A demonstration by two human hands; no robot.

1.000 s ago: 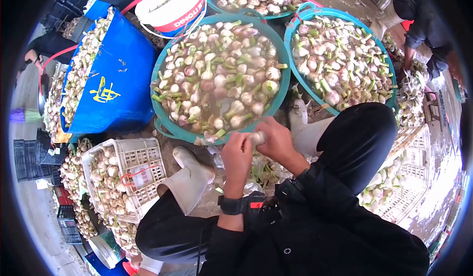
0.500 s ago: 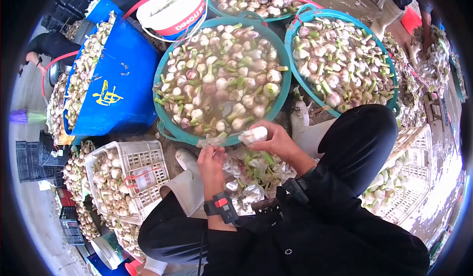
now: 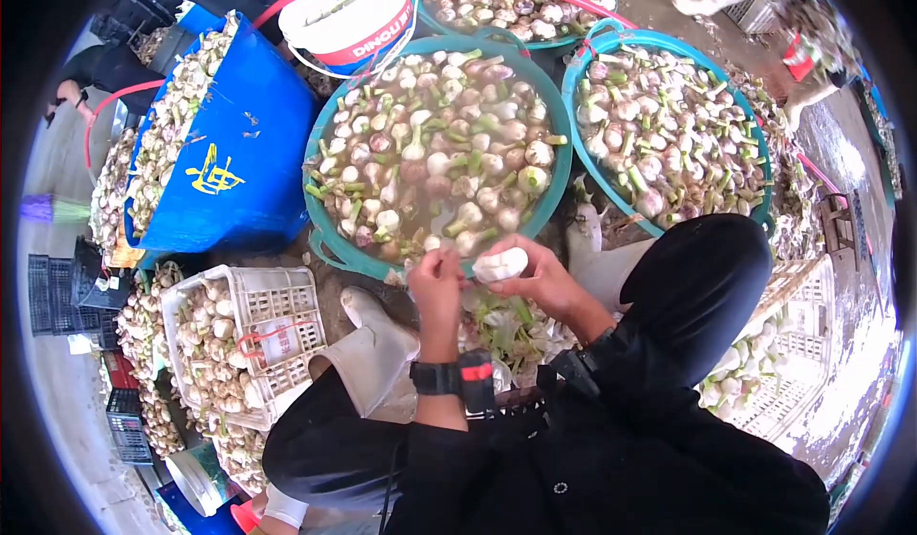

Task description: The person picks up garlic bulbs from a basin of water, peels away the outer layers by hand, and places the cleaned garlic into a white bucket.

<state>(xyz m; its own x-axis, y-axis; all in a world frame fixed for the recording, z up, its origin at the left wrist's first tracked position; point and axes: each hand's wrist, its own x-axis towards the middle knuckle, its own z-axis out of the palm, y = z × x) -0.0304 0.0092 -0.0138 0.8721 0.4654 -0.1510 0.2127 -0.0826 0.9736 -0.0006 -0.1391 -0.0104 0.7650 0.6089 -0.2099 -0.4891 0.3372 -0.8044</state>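
Observation:
A peeled white garlic bulb [image 3: 501, 266] is held in my right hand [image 3: 544, 285], between thumb and fingers, just past the near rim of a green tub [image 3: 559, 177] filled with water and garlic bulbs. My left hand [image 3: 437, 282] is close to the bulb on its left, fingers bent and pressed together; whether anything small is between them is hidden. Loose peels and green stem scraps [image 3: 506, 325] lie below my hands, between my boots.
Another garlic tub [image 3: 759, 153] stands at the right. Left are a blue tub [image 3: 239, 153] and a white crate [image 3: 277, 310] of garlic. A white bucket [image 3: 349, 19] stands behind. A second crate [image 3: 802, 344] is at my right. Co-workers are at both upper edges.
My left hand has moved up and right from the near tub's rim toward the bulb. My right hand keeps hold of the bulb. At the upper right, a co-worker has lifted a bundle of scraps.

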